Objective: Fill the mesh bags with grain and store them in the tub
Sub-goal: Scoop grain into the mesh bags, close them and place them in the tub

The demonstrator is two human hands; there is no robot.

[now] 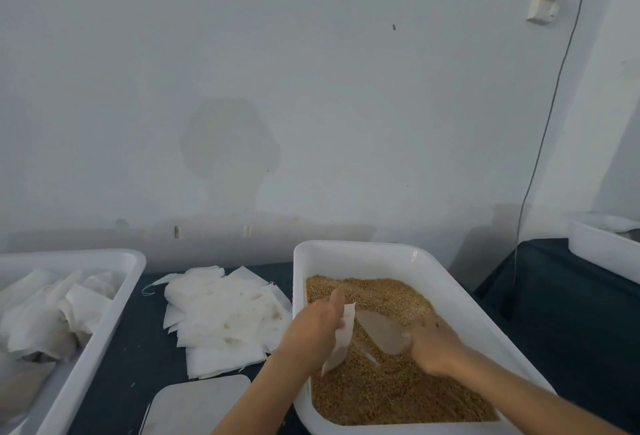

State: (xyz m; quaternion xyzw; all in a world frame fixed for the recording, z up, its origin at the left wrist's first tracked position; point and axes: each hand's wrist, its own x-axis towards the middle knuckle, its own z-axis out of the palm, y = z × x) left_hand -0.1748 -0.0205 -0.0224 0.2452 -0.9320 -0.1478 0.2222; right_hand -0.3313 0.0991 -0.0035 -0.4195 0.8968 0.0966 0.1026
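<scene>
Nearest, at 6 o'clock: a grey plate (199, 403) on the dark table (131, 358). At 5 o'clock, white bin (381, 254) of grain (398, 396). Above the grain, left hand (317, 325) pinching an empty mesh bag (341, 344), right hand (433, 348) curled around a clear scoop (381, 330). At 7 o'clock, pile of flat bags (221, 316). At 9 o'clock, tub (104, 323) with filled bags (52, 313).

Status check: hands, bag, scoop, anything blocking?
Left hand holds mesh bag over grain tub. Right hand grips clear scoop, in the grain. Nothing blocking.
</scene>
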